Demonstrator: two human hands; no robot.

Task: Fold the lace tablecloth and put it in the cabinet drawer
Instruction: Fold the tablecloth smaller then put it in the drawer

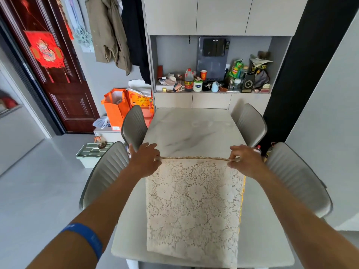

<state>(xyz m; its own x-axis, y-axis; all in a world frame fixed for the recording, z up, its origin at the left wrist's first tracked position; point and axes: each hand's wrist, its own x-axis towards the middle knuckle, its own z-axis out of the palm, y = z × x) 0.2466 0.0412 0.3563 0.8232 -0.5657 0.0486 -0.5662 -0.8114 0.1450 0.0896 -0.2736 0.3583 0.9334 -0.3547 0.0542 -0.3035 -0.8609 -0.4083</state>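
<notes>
A cream lace tablecloth (194,206), folded into a long strip, lies on the near half of the marble table (192,131) and reaches its front edge. My left hand (144,160) pinches the strip's far left corner. At the far right corner my right hand (245,160) pinches the cloth too. Both hands hold the far edge taut, slightly above the tabletop. Beyond the table stands the cabinet, its closed lower drawer fronts (211,100) facing me.
Four grey chairs flank the table, two on the left (134,127) and two on the right (250,123). The cabinet shelf (211,82) is crowded with bottles and jars. Orange bags (116,107) and a green box (93,152) sit on the floor at left.
</notes>
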